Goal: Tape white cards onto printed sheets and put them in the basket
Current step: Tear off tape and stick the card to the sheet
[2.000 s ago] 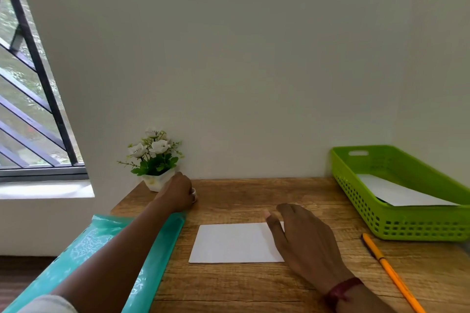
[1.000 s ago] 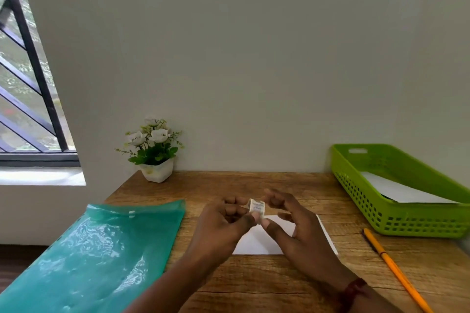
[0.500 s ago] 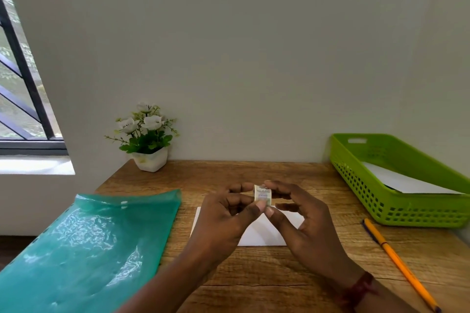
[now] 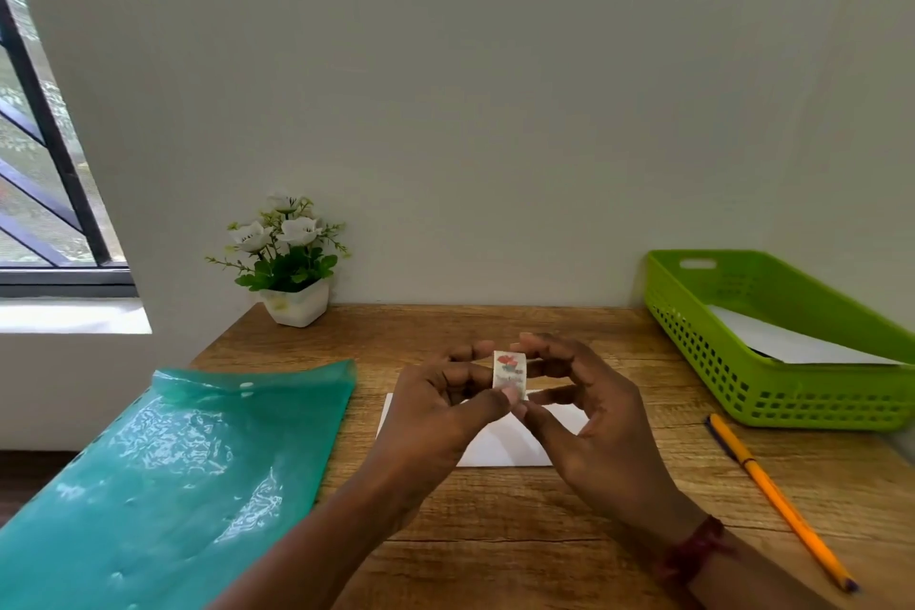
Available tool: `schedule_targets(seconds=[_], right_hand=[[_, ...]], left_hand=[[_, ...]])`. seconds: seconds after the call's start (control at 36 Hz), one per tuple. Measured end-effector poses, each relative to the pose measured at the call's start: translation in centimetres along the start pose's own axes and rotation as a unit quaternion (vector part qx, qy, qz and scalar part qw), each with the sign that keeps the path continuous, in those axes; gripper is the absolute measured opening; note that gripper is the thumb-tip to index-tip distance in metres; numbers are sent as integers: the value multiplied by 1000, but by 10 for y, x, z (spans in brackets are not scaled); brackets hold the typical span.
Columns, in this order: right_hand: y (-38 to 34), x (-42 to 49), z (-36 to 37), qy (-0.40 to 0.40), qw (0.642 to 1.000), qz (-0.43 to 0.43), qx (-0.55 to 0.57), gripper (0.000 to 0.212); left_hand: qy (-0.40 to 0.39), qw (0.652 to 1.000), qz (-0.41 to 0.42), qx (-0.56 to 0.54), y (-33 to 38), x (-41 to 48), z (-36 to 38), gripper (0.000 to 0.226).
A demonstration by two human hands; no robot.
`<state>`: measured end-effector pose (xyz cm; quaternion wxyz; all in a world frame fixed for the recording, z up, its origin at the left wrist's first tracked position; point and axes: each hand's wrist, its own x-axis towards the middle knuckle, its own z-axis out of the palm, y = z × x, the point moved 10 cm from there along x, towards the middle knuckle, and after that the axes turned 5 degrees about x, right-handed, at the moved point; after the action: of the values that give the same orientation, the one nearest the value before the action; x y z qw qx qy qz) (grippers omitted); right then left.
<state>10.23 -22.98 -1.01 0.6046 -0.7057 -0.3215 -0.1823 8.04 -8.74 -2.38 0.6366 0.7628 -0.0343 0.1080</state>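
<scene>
A small roll of patterned tape [image 4: 508,371] is held above the wooden desk [image 4: 495,555] between both hands. My left hand [image 4: 435,416] pinches it from the left with thumb and fingers. My right hand [image 4: 589,416] pinches it from the right, thumb tip at its lower edge. A white card [image 4: 500,448] lies flat on the desk under the hands, mostly hidden by them. The green basket [image 4: 703,362] stands at the right with a white sheet [image 4: 792,344] lying in it.
A teal plastic folder [image 4: 173,476] lies at the left and hangs over the desk's edge. A potted white flower [image 4: 287,263] stands at the back left by the wall. An orange pencil [image 4: 777,500] lies at the right, in front of the basket.
My left hand came back from beside the flower pot with the tape roll. Both hands now hold it over the card, and the view has tilted down slightly.
</scene>
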Motion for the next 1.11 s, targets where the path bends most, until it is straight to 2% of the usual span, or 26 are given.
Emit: schedule_targets(seconds=[0.22, 0.33, 0.58, 0.72, 0.86, 1.11], right_hand=[[13, 1, -2, 13, 996, 51, 66, 37], [19, 2, -2, 12, 993, 74, 93, 29], [25, 1, 0, 10, 989, 96, 110, 31], [11, 3, -5, 15, 999, 38, 3, 43], [-8, 2, -10, 42, 995, -73, -55, 32], [-24, -2, -17, 76, 982, -150, -85, 17]], left_hand=[[-2, 1000, -19, 21, -5, 5, -4, 28], [-1, 998, -6, 64, -7, 7, -5, 22], [-6, 997, 35, 73, 3, 5, 0, 12], [5, 994, 45, 96, 1, 8, -2, 10], [17, 992, 55, 114, 2, 8, -3, 12], [39, 984, 94, 148, 5, 6, -3, 13]])
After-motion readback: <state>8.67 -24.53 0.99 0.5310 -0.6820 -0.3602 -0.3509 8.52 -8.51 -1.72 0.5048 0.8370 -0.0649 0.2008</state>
